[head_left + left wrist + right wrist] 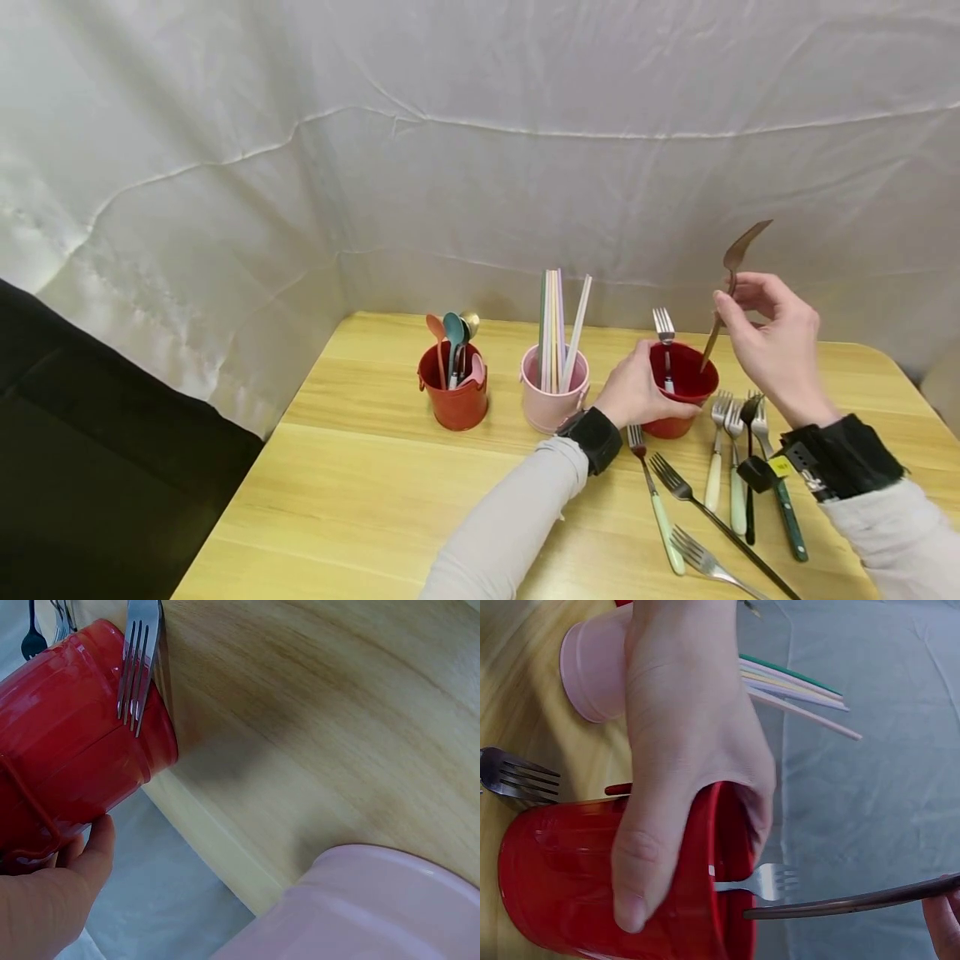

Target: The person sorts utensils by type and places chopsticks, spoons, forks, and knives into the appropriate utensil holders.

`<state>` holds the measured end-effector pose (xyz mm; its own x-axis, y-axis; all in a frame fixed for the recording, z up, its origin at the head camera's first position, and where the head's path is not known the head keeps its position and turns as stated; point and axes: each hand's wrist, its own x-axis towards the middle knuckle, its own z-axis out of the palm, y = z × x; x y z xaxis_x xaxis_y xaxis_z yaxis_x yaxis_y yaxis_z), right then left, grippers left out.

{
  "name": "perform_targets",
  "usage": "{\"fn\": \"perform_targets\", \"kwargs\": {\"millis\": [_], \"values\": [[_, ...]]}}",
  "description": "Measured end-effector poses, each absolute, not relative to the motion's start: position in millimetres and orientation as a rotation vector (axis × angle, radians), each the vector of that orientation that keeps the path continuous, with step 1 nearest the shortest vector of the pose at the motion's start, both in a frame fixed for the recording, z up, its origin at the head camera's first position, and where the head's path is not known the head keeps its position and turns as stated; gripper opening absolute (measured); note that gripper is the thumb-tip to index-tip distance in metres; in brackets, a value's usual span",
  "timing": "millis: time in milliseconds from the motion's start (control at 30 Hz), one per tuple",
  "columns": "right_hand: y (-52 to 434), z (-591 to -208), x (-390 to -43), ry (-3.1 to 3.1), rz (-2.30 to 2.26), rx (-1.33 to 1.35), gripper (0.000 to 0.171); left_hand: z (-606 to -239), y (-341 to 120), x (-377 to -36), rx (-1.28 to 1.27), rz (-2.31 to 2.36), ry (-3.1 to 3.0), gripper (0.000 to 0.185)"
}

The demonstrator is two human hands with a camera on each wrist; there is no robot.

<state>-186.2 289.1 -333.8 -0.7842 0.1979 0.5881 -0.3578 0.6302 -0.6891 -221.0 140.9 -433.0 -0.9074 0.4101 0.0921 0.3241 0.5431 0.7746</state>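
right hand pinching bronze fork, handle tip inside red cup. left hand wrapped round cup. risk: handle striking silver fork or rim, tipping cup.

The left hand covers the near left side of the red cup, so that part of its wall is hidden. The silver fork in the cup shows only its prongs and neck; the handle is inside. The lower tip of the dark fork is hidden behind the cup's rim. In the right wrist view, the right hand is cut off by the picture's edge, and only the fingertips show. In the left wrist view, the pink cup is cut off at the bottom.
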Motion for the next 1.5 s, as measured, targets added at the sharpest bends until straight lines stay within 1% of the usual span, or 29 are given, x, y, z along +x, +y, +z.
{"fn": "perform_targets", "kwargs": {"millis": [133,467,767,867,1167,1500], "values": [[287,-343,-192,-2.21,1.121,0.149,0.026,-434,141,-222,0.634,1.313,2.662,0.094],[286,-370,-202,-2.342,1.062,0.191,0.03,-434,140,-223,0.649,1.309,2.659,0.096],[296,-387,-200,-2.533,1.058,0.139,0.034,-432,140,-221,0.672,1.282,2.707,0.094],[299,-391,-196,-2.526,1.084,0.104,0.034,-432,140,-221,0.657,1.284,2.697,0.092],[314,-404,-171,-2.373,1.117,0.101,0.022,-432,140,-220,0.625,1.302,2.688,0.086],[352,-426,-143,-2.543,1.058,0.109,0.024,-432,140,-220,0.633,1.298,2.702,0.086]]}}
